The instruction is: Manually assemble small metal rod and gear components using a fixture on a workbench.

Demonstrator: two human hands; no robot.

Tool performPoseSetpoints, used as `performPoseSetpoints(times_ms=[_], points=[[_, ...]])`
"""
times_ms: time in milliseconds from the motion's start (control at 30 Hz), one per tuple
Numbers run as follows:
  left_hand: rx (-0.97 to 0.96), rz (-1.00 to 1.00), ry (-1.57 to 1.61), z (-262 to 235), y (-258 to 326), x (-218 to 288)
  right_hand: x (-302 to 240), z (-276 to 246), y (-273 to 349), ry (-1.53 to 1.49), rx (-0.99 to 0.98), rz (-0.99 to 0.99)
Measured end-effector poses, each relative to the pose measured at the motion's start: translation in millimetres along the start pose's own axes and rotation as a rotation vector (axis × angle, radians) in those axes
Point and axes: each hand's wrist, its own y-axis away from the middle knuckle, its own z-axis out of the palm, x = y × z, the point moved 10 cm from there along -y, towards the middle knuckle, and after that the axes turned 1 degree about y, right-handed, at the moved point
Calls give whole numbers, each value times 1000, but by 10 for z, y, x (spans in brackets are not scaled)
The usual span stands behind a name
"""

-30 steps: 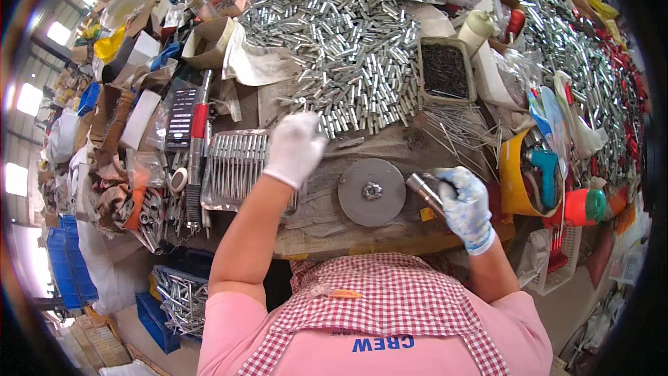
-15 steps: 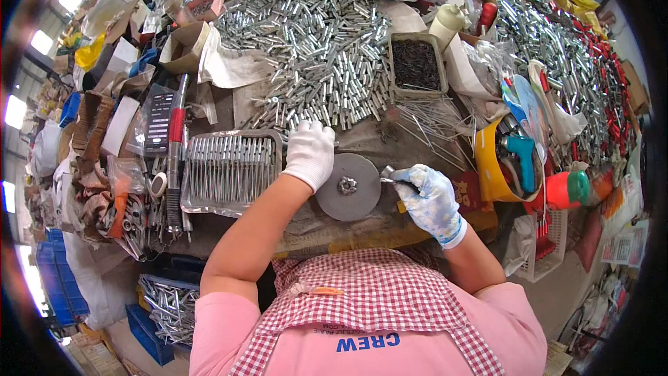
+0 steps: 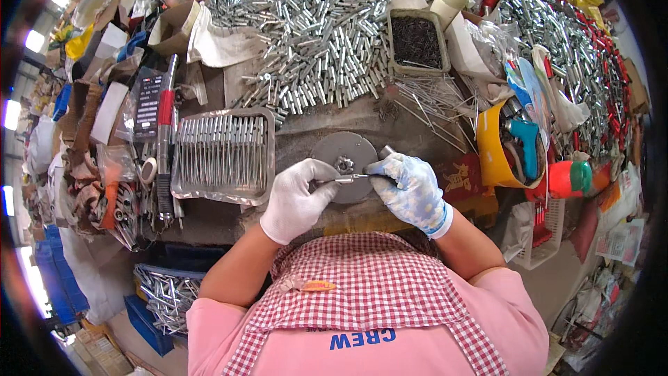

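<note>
Over a round grey disc (image 3: pixel 328 147) with a small metal hub at its middle, my two gloved hands meet. My left hand (image 3: pixel 293 198), in a white glove, is closed on a slim silver metal tube (image 3: pixel 350 179) lying level between the hands. My right hand (image 3: pixel 412 191), in a white and blue stained glove, is closed round a silver-ended cylinder (image 3: pixel 387 151) that sticks out above the fingers. Its fingertips also meet the tube's right end, where a small dark part shows. What else the right fingers hold is hidden.
A metal tray (image 3: pixel 257 193) of tubes with thin shafts stands left of the disc. Beyond lies a large heap of silver tubes (image 3: pixel 313 35). A box (image 3: pixel 394 63) of small black pieces, loose thin rods (image 3: pixel 431 122) and a yellow holder (image 3: pixel 490 146) with a teal tool are on the right.
My left hand has come back from the edge of the tube heap to the disc with a tube. My right hand has moved slightly left, and the hands now meet at the tube.
</note>
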Motion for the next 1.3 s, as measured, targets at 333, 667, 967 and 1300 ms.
performPoseSetpoints(times_ms=[333, 667, 967, 1300], points=[[12, 431, -266, 29, 175, 254, -208, 121, -41, 135, -188, -99], [-88, 495, -328, 184, 178, 238, -252, 136, 60, 226, -222, -217], [-44, 470, -342, 269, 145, 125, -139, 272, 154, 361, -253, -300], [95, 399, -363, 116, 109, -21, 1141, -8, -541, 488, -269, -78]])
